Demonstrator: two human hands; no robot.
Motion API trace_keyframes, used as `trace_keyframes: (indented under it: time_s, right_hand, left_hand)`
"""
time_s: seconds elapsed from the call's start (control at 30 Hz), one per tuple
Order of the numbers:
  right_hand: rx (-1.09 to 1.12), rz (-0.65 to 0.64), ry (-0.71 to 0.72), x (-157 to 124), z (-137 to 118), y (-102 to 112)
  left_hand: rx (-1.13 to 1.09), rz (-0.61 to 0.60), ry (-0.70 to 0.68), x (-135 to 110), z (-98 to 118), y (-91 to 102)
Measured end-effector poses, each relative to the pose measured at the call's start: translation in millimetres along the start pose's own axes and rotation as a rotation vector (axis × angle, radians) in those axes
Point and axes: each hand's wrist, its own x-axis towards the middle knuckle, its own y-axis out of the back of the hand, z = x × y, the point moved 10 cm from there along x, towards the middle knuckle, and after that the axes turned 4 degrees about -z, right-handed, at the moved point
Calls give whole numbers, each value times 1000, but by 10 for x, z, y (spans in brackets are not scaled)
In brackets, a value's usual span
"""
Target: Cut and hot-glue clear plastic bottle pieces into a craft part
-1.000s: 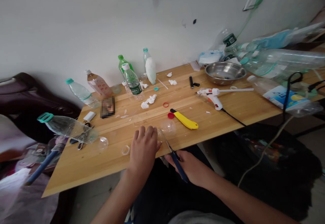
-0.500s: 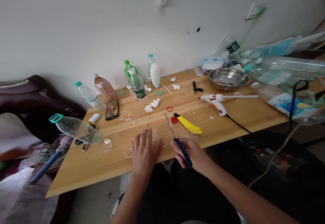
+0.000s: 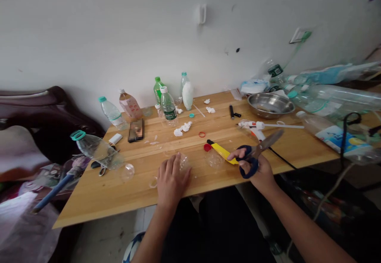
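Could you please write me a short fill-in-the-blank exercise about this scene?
1. The right hand holds a pair of blue-handled ____.
2. The utility knife has a handle coloured ____.
3. Beyond the glue gun stands a round metal ____.

Missing words: scissors; yellow; bowl.

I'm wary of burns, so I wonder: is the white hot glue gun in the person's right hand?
No, the white hot glue gun lies on the wooden table, while the right hand holds blue-handled scissors.
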Motion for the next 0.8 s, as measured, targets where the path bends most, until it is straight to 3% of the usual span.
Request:
trace_keyframes:
  time_s: [0.2,0.33,0.4,0.5,0.63,0.7,0.8]
  right_hand:
    - [-463,-398,71,-28,-106,-291]
    - [-739,-536,204,52,-195,-543]
    - [-779,-484,211,293,-255,-493]
    - [-886,-328,163,859,-294,-232]
    - [-1011,-267,82,1471,-181,13]
    - [-1056,-257,57,1554,-121,45]
    - [-1121,-192,12,1370,-106,45]
  left_hand:
    - [-287,172,-9,-88,-152,124]
    - [-532,107,120,-73,-386,-29]
    - [-720,57,208,-60,-479,-141]
    - [-981,-13,339,-53,-553,-321]
    - [-1065,-26,441,-62,-611,-453]
    - [-1074,-25,463,-75,-632,-504]
    - [-1115,-50,474,-93,-633,-586]
